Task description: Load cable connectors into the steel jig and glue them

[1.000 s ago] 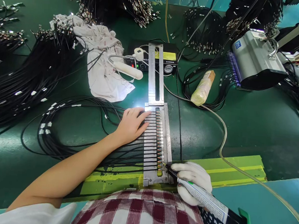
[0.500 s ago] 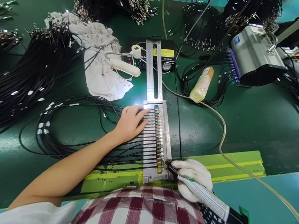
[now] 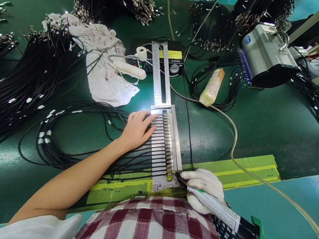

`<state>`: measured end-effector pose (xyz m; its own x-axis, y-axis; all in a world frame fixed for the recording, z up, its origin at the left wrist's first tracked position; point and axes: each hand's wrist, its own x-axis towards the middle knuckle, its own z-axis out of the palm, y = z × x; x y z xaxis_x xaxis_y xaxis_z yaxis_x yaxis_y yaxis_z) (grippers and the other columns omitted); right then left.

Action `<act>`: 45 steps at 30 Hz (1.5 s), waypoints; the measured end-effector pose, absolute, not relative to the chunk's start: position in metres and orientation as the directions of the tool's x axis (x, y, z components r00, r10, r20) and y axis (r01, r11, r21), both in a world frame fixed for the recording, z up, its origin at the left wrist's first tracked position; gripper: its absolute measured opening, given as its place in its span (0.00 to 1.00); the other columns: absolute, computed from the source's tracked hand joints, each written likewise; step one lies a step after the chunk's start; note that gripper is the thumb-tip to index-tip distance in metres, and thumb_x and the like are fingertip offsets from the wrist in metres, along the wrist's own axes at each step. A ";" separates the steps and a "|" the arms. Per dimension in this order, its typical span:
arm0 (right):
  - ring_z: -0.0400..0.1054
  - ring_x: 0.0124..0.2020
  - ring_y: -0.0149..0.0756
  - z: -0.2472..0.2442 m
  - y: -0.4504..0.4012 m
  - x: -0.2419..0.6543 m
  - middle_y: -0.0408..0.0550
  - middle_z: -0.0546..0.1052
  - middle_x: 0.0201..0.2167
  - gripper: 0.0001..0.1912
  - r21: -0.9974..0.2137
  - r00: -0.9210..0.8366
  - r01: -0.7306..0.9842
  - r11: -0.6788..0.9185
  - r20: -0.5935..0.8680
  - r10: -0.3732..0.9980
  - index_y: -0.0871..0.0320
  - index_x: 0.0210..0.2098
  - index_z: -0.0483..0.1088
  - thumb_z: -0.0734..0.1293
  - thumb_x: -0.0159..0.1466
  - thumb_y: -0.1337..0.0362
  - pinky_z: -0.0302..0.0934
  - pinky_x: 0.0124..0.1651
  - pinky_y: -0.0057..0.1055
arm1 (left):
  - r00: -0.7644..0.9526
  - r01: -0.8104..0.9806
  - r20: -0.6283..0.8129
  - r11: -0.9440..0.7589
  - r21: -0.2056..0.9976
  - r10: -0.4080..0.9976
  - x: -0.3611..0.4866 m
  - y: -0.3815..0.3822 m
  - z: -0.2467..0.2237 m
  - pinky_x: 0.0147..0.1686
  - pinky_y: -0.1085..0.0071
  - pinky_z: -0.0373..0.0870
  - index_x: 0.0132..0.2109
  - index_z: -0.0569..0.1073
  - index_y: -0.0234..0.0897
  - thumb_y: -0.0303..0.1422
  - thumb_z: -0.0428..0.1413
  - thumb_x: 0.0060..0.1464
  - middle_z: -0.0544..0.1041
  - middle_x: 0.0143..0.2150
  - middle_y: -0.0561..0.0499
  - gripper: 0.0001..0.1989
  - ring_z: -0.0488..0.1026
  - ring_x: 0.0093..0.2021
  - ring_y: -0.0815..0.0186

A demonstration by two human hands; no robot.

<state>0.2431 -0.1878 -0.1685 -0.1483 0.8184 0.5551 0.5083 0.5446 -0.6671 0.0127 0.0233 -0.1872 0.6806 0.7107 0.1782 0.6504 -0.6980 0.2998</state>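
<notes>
My bare left hand (image 3: 137, 130) rests over the left edge of a metal fixture (image 3: 157, 148), fingers apart, on the upper black cables. Several cables lie side by side across the fixture, their small metal connectors (image 3: 168, 145) in a row along its slot. In a white glove, my right hand (image 3: 205, 190) is closed around a labelled syringe (image 3: 216, 209) with a black front end and a green rear part. The syringe tip is at the lower right of the connector row; whether it touches a connector is too small to tell.
Coiled black cables (image 3: 45, 137) lie left of the fixture. Beyond it stand a black control box (image 3: 176, 67), a white cloth (image 3: 104, 83) and a wrapped block (image 3: 212, 87). A silver lamp-like device (image 3: 270, 56) is at the back right. A clear hose (image 3: 233, 139) crosses the right side.
The whole view has shifted slightly, so the bench things appear a little further left and up. Both hands keep nearly the same places on the fixture, the syringe still in my right hand.
</notes>
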 end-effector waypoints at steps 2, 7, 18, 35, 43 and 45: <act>0.79 0.33 0.38 -0.169 -0.188 0.243 0.52 0.82 0.38 0.11 -0.669 -0.149 0.509 0.542 0.552 0.821 0.56 0.39 0.69 0.65 0.55 0.69 0.69 0.34 0.33 | 0.681 0.651 0.180 -0.699 0.296 0.710 0.013 0.023 -0.187 0.57 0.51 0.58 0.62 0.66 0.38 0.39 0.45 0.67 0.69 0.57 0.38 0.21 0.65 0.58 0.50; 0.79 0.33 0.39 -0.171 -0.190 0.243 0.52 0.82 0.38 0.11 -0.675 -0.141 0.507 0.536 0.548 0.824 0.56 0.39 0.69 0.65 0.55 0.69 0.69 0.34 0.34 | 0.682 0.648 0.182 -0.700 0.301 0.709 0.012 0.024 -0.188 0.57 0.51 0.58 0.62 0.66 0.39 0.39 0.45 0.67 0.69 0.57 0.39 0.21 0.64 0.58 0.50; 0.78 0.34 0.39 -0.177 -0.196 0.248 0.53 0.82 0.39 0.10 -0.676 -0.178 0.487 0.552 0.542 0.821 0.56 0.39 0.70 0.67 0.57 0.66 0.69 0.34 0.35 | 0.687 0.655 0.186 -0.709 0.262 0.703 0.013 0.024 -0.187 0.56 0.53 0.58 0.62 0.66 0.37 0.39 0.44 0.68 0.69 0.57 0.39 0.21 0.65 0.57 0.51; 0.78 0.31 0.39 -0.177 -0.195 0.247 0.52 0.82 0.38 0.10 -0.662 -0.156 0.510 0.549 0.556 0.816 0.54 0.39 0.69 0.66 0.57 0.66 0.69 0.34 0.34 | 0.679 0.646 0.187 -0.699 0.307 0.709 0.012 0.023 -0.187 0.56 0.50 0.58 0.62 0.67 0.38 0.39 0.45 0.67 0.68 0.57 0.38 0.21 0.65 0.57 0.50; 0.78 0.33 0.39 -0.174 -0.194 0.246 0.52 0.82 0.38 0.11 -0.671 -0.152 0.500 0.548 0.555 0.818 0.55 0.39 0.69 0.66 0.55 0.67 0.69 0.35 0.35 | 0.680 0.649 0.174 -0.695 0.311 0.713 0.012 0.024 -0.187 0.57 0.50 0.58 0.62 0.67 0.39 0.38 0.45 0.67 0.68 0.57 0.38 0.21 0.64 0.57 0.49; 0.79 0.32 0.39 -0.173 -0.193 0.245 0.52 0.82 0.38 0.11 -0.670 -0.145 0.505 0.544 0.555 0.819 0.55 0.39 0.69 0.65 0.55 0.68 0.70 0.35 0.34 | 0.678 0.649 0.172 -0.691 0.318 0.715 0.012 0.024 -0.187 0.57 0.49 0.58 0.62 0.67 0.39 0.38 0.45 0.67 0.68 0.57 0.39 0.21 0.64 0.57 0.49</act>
